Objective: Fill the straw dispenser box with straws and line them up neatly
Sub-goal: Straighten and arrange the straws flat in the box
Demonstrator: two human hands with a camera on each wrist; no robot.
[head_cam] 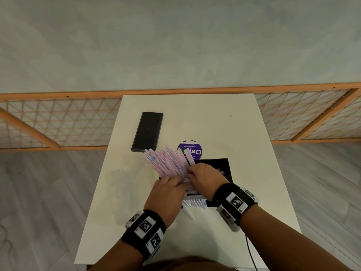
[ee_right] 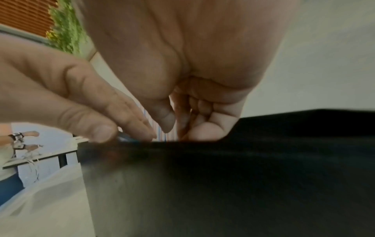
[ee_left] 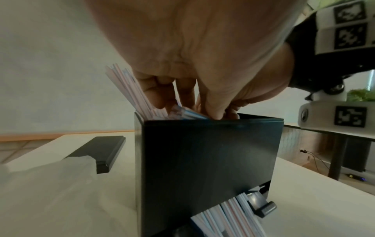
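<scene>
A black straw dispenser box [head_cam: 224, 169] stands on the white table [head_cam: 254, 145]. A thick bundle of pink, white and blue straws [head_cam: 168, 160] leans out of its open top, fanning up and to the left. My left hand [head_cam: 175, 182] grips the bundle's lower part at the box rim; in the left wrist view its fingers [ee_left: 158, 96] and thumb curl down among the straws [ee_left: 125, 86] inside the box [ee_left: 209, 160]. My right hand [head_cam: 192, 171] holds the bundle from the right, fingers curled at the rim [ee_right: 178, 128]. More straws [ee_left: 229, 218] show at the bottom outlet.
The box's flat black lid [head_cam: 147, 132] lies at the back left of the table. A round purple tub [head_cam: 195, 150] sits just behind the box. A crumpled clear plastic bag [ee_left: 50, 189] lies to the left. A black cable [head_cam: 251, 253] hangs off the front edge.
</scene>
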